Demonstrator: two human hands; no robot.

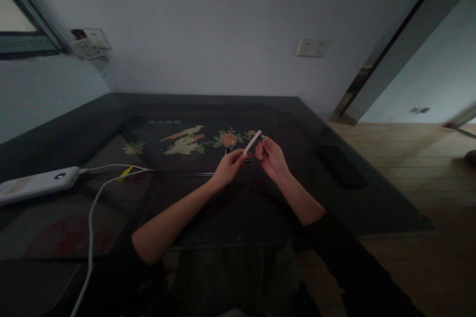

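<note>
A slim white pen-shaped stick [253, 142] slants up and to the right above the dark tabletop. The fingers of my left hand [229, 166] are closed around its lower end. Close to its upper end is my right hand [272, 157], fingers pinched together on a small, dark greenish thing [262, 137] too small to name. Whether that thing touches the stick I cannot tell. Beneath the stick, between the hands, a small shiny metallic piece [249, 160] shows, partly hidden by my left hand. A small dark thing [228, 150] sits just behind the left hand.
The dark glossy table [208, 208] bears a printed bird and flower pattern. At left lies a white power bank [40, 183] with a white cable [91, 223] running toward me. A black phone-like slab [342, 166] lies at right. Wall sockets [312, 47] sit behind.
</note>
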